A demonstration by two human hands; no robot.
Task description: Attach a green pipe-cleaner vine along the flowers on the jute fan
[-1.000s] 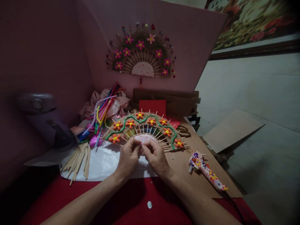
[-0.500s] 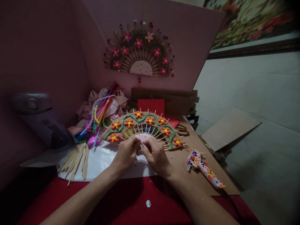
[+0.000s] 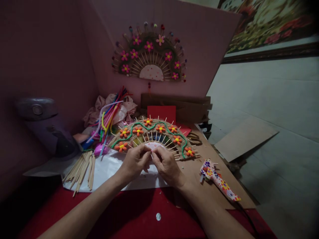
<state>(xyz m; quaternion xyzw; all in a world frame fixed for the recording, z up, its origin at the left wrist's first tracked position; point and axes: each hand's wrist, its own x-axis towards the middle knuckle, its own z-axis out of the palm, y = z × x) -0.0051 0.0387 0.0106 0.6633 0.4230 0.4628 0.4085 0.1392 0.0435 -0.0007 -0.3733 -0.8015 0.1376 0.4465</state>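
My left hand (image 3: 136, 162) and my right hand (image 3: 168, 165) meet fingertip to fingertip, thumbs and forefingers pinched together. Whatever sits between them is too small to make out. Just behind the fingers stands a half-round fan (image 3: 139, 125) of sticks wound with brown twine. Orange felt-like flowers (image 3: 160, 128) with yellow centres and a wavy green cord (image 3: 184, 146) decorate it. The dotted white half-circle (image 3: 153, 145) at its base is partly hidden by my fingers.
Loose wooden sticks (image 3: 81, 171) lie left on a white sheet (image 3: 112, 167). A flower-patterned glue gun (image 3: 219, 179) rests right on cardboard (image 3: 236, 199). Coloured pipe cleaners (image 3: 109, 116) and a tumbler (image 3: 47, 129) stand back left. A similar fan (image 3: 149, 56) hangs on the pink wall.
The whole view has shifted slightly. My hands stay together in front of the fan, with only small finger movement.
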